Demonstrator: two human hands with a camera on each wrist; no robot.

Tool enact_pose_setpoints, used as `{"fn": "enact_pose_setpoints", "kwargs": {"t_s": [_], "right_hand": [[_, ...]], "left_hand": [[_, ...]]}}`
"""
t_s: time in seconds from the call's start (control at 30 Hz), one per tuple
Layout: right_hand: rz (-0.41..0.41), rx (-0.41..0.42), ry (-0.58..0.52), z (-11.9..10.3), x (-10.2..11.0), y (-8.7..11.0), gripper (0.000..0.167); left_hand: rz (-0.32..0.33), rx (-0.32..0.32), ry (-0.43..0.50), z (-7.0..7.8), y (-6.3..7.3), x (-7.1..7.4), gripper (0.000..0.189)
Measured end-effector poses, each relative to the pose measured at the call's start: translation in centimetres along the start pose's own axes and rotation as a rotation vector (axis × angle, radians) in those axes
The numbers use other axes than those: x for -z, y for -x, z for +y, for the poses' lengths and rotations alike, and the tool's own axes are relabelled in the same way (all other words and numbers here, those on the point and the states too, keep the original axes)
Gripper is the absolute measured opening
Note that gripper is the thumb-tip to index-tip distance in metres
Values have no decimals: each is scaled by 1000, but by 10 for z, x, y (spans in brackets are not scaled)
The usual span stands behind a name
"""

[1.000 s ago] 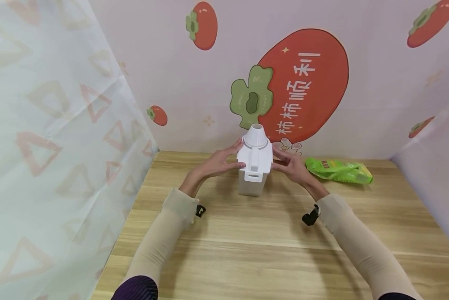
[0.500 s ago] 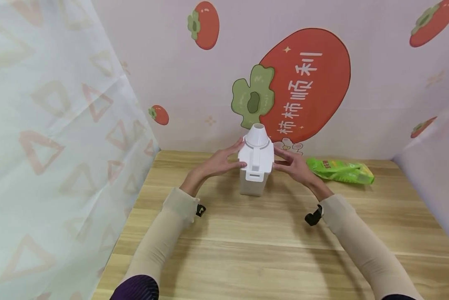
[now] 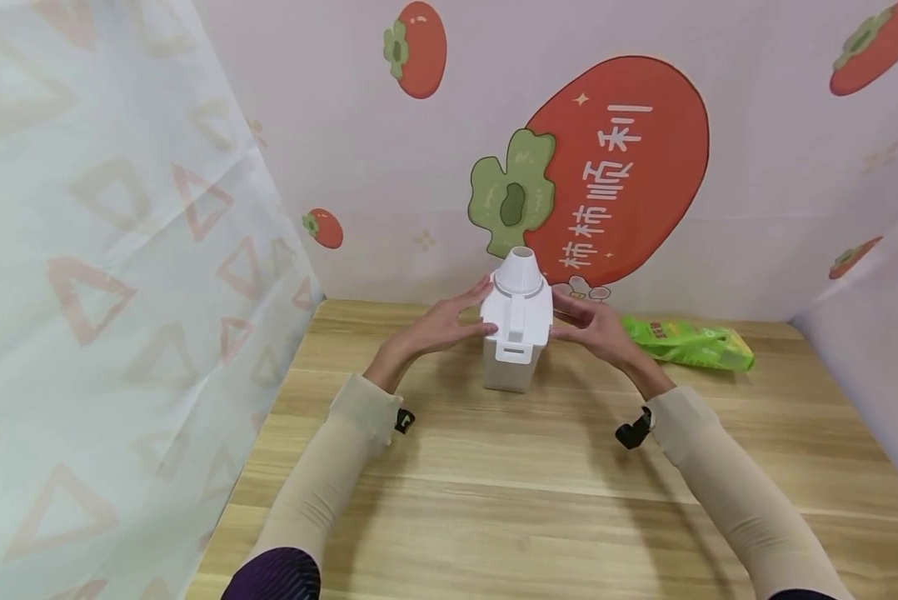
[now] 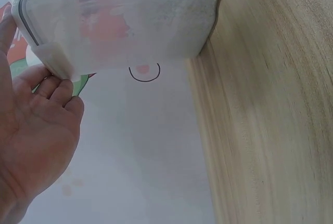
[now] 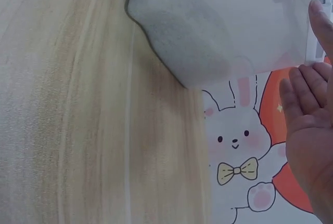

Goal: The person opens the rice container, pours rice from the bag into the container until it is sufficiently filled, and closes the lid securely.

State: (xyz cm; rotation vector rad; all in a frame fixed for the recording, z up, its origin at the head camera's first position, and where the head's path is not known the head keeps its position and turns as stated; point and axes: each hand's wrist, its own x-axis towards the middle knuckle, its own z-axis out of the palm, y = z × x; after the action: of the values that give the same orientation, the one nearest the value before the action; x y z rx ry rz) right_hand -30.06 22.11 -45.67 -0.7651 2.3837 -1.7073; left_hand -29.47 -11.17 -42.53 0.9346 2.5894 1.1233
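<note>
A translucent storage container (image 3: 506,373) with a white lid and a cone-shaped spout (image 3: 520,273) stands upright on the wooden table, close to the back wall. Pale grainy contents show through its lower walls (image 5: 182,31) in the right wrist view. My left hand (image 3: 440,325) holds the lid's left edge, its thumb near the front and its fingers farther back. On the opposite side my right hand (image 3: 597,332) holds the lid's right edge in much the same way. Both wrist views show fingertips right at the lid's rim (image 4: 54,60).
A green plastic packet (image 3: 689,343) lies on the table right of my right hand. The printed back wall (image 3: 389,258) rises just behind the container, and a patterned side wall (image 3: 157,333) bounds the table on the left.
The head view has shifted slightly, so everything appears a little farther right. Both hands keep the same hold on the container, which stays in its place.
</note>
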Motion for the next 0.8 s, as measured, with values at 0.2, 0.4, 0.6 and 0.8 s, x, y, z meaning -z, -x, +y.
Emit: {"fn": "enact_pose_setpoints", "kwargs": {"t_s": [0.2,0.4,0.6,0.8], "right_hand": [[40,1,29,-2,-1,-2,74],[73,78,-3,5,-8,-3,74],[89,84,-19,11,-11,-1,74],[91,37,-17,10,-11,3,72]], "left_hand": [[0,-4,-6,0,-1,0,87],[14,-23,-3,0,-1,-1,85],[10,-18,2,-1,-1,-2,85],[-1,-9,-4,0,-1,-2,86]]}}
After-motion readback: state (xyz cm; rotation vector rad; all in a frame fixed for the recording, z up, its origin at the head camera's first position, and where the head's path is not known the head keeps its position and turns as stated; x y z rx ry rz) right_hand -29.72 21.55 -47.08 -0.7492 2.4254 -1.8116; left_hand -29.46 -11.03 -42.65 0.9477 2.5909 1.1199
